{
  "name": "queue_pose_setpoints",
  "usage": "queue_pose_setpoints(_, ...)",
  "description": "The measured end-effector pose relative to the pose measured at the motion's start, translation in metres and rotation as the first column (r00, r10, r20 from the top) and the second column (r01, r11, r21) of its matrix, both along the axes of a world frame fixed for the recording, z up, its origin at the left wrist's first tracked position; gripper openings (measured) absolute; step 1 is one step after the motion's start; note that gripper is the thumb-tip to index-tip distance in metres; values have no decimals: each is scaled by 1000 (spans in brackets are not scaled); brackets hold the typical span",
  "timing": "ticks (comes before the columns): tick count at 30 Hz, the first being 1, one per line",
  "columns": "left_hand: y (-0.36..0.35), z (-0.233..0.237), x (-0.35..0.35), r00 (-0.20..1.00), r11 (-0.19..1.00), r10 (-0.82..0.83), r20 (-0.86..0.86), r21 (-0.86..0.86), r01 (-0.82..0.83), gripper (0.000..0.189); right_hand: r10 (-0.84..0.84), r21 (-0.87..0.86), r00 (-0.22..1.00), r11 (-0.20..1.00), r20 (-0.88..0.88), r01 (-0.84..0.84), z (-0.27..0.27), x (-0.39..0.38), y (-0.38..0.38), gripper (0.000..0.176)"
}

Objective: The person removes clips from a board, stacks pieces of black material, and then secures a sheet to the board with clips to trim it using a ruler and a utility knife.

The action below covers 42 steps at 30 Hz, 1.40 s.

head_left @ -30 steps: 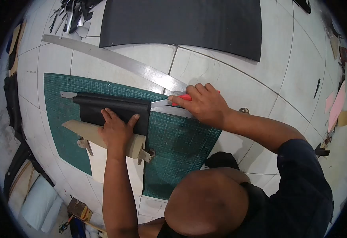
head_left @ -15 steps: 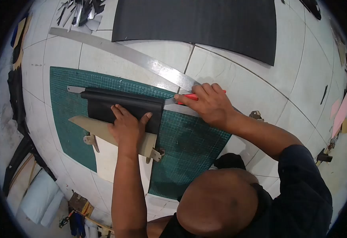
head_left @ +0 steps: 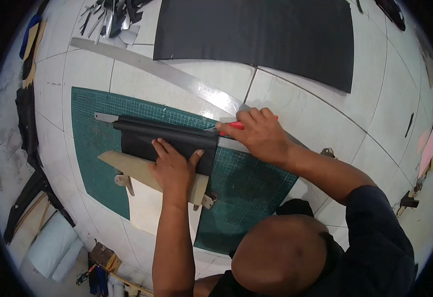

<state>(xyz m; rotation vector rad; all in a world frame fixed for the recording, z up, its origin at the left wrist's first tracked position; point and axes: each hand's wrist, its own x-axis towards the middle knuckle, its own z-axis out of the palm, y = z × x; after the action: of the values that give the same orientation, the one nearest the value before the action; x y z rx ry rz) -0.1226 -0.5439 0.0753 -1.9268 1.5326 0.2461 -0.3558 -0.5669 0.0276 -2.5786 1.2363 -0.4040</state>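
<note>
Single head-worn camera, wide fisheye with dark rounded corners, looking steeply down from above the person's own head (head_left: 276, 252), close over left hand (head_left: 174, 168) and right hand (head_left: 256, 133), green cutting mat (head_left: 93, 119) centred, tiled floor (head_left: 315, 114) around.

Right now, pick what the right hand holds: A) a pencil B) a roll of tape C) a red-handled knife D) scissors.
C: the right hand grips a red-handled knife, its blade at the edge of the small black sheet that the left hand rests on.
</note>
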Motion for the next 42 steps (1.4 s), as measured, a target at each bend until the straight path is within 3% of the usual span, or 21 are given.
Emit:
queue_pose_setpoints(8, 2, 1, -2, 1000, 999, -18, -14, -27, 18, 114, -44, -113, 997, 992, 67, 51, -14, 54, -26, 40)
queue_pose_setpoints(22, -5, 8, -1, 989, 993, 112, -101, 46, -108, 115, -1, -128, 992, 992, 122, 17, -21, 138, -70, 35)
queue_pose_setpoints(29, 2, 5, 3, 990, 996, 85, -109, 1, -85, 114, 7, -124, 994, 992, 113, 7, -28, 207, -105, 35)
queue_pose_setpoints(32, 6, 4, 1, 991, 997, 80, -111, -8, -82, 114, -102, 11, 992, 995, 73, 102, -14, 233, -128, 35)
queue_pose_setpoints(34, 2, 5, 2, 994, 998, 59, -94, -23, -61, 115, -361, 107, 905, 932, 225, 346, -4, 235, -166, 27)
queue_pose_setpoints(37, -4, 15, -2, 985, 991, 128, -118, 50, -123, 116, -365, 238, 776, 930, 515, 280, 27, 203, -180, 27)
queue_pose_setpoints(39, -4, 7, 1, 987, 994, 113, -111, 25, -111, 117, -373, 439, 809, 884, 455, 161, 42, 147, -148, 37)
queue_pose_setpoints(42, 1, 4, 2, 990, 995, 101, -98, 15, -100, 117, -400, 566, 889, 796, 222, 216, 42, 60, -55, 43)
